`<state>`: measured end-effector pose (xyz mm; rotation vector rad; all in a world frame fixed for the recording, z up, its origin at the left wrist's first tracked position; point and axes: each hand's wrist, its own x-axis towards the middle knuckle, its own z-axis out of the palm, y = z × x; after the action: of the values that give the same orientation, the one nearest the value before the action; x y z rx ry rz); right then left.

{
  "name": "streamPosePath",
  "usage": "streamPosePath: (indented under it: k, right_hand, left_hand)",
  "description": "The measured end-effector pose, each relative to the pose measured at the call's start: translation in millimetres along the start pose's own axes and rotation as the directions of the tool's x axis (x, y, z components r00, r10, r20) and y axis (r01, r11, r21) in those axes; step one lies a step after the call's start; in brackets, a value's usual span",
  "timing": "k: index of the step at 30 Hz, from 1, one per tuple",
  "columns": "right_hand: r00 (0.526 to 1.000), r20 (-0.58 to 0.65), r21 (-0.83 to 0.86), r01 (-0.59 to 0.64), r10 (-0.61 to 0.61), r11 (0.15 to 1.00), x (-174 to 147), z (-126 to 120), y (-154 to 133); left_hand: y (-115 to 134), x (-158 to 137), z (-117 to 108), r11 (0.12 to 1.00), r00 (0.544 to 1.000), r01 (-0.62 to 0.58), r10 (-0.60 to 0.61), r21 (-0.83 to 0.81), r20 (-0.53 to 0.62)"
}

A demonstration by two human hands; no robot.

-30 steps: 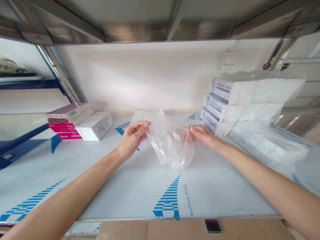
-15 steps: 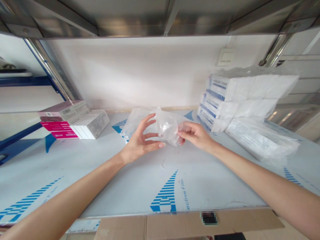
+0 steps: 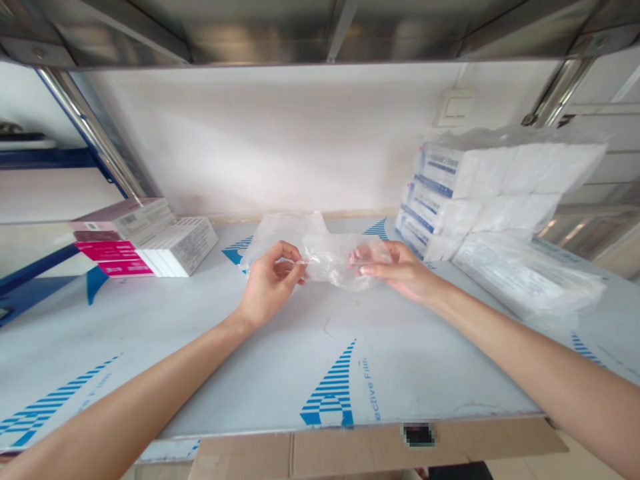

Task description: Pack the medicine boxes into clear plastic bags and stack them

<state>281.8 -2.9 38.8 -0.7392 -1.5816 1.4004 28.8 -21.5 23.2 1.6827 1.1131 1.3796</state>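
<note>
A clear plastic bag (image 3: 330, 267), thin and crumpled, is stretched between my two hands above the shelf. My left hand (image 3: 273, 277) pinches its left end, thumb against fingers. At the other end, my right hand (image 3: 395, 267) grips the bag, and some of its fingers show through the film. Behind my left hand, more clear plastic bags (image 3: 285, 230) lie flat on the shelf near the wall.
The shelf (image 3: 260, 373) is covered in printed protective film. Pink and white boxes (image 3: 145, 237) are stacked at left. Plastic-wrapped white boxes (image 3: 485, 193) stand at right, a wrapped white pack (image 3: 520, 273) before them. A metal shelf (image 3: 260, 33) hangs overhead; a cardboard box (image 3: 350, 443) is below.
My left hand has closed from spread fingers onto the bag's left end. The bag is now drawn out sideways between both hands, and my right hand has shifted slightly right.
</note>
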Motion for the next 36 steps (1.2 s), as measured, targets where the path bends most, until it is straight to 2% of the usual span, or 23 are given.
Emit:
streamPosePath:
  k: [2,4,8,10,12,15,18,20,23,25,28,30,32,34,36]
  right_hand:
    - [0.999,0.027,0.050,-0.020,0.019,0.999,0.0,-2.4,-3.7]
    - [0.999,0.033,0.030,-0.036,0.035,0.999,1.4,-6.7,-5.8]
    - [0.999,-0.034,-0.161,-0.037,0.032,0.986,6.2,-21.2,-8.3]
    - [0.998,-0.066,-0.292,-0.013,-0.007,0.956,7.1,-29.5,-12.0]
    - [0.994,-0.082,-0.345,0.044,-0.077,0.938,5.9,-36.6,-19.0]
    - [0.981,-0.087,-0.257,0.148,-0.175,0.955,1.4,-43.2,-33.2]
    - [0.966,-0.134,-0.172,0.198,-0.222,0.965,-1.9,-45.6,-43.4]
    - [0.933,-0.228,-0.217,0.230,-0.278,0.949,-1.6,-46.1,-44.1]
    - [0.839,-0.385,-0.347,0.256,-0.386,0.902,2.1,-46.1,-38.6]
    - [0.790,-0.445,-0.388,0.254,-0.422,0.886,4.9,-45.4,-34.7]
    - [0.758,-0.483,-0.358,0.286,-0.438,0.889,6.3,-42.5,-33.7]
    - [0.776,-0.480,-0.275,0.311,-0.410,0.910,4.7,-39.7,-36.4]
    - [0.845,-0.409,-0.168,0.301,-0.344,0.939,1.2,-37.5,-41.0]
    - [0.933,-0.246,-0.075,0.251,-0.262,0.965,-3.3,-37.3,-45.9]
    - [0.987,-0.018,-0.029,0.156,-0.157,0.987,-7.2,-39.5,-49.6]
  left_hand:
    - [0.8,0.3,-0.5,0.999,0.998,-0.038,0.038,-0.014,-0.047]
    - [1.2,0.8,-2.1,0.996,0.993,-0.084,0.082,-0.022,-0.084]
    - [1.8,3.6,-7.3,0.988,0.984,-0.152,0.149,-0.023,-0.098]
    - [2.1,5.7,-8.7,0.986,0.981,-0.164,0.160,-0.033,-0.113]
    - [2.0,7.7,-9.0,0.985,0.978,-0.163,0.154,-0.053,-0.144]
    - [0.5,10.2,-8.8,0.984,0.971,-0.155,0.137,-0.082,-0.196]
    - [-0.7,11.5,-9.7,0.985,0.962,-0.159,0.140,-0.064,-0.233]
    - [-0.5,11.7,-11.0,0.988,0.960,-0.151,0.136,-0.040,-0.246]
    - [0.0,11.7,-13.4,0.993,0.960,-0.122,0.117,-0.002,-0.253]
    - [-0.8,11.7,-14.7,0.992,0.961,-0.113,0.122,0.049,-0.246]
    - [-1.9,10.7,-15.5,0.979,0.956,-0.128,0.164,0.157,-0.242]
    - [-0.5,8.7,-15.2,0.973,0.953,-0.131,0.177,0.193,-0.246]
    - [2.8,6.0,-14.4,0.980,0.964,-0.101,0.139,0.170,-0.228]
    - [6.0,4.2,-13.5,0.995,0.982,-0.033,0.049,0.094,-0.181]
    - [6.9,4.4,-12.6,0.999,0.990,0.040,-0.042,-0.019,-0.138]
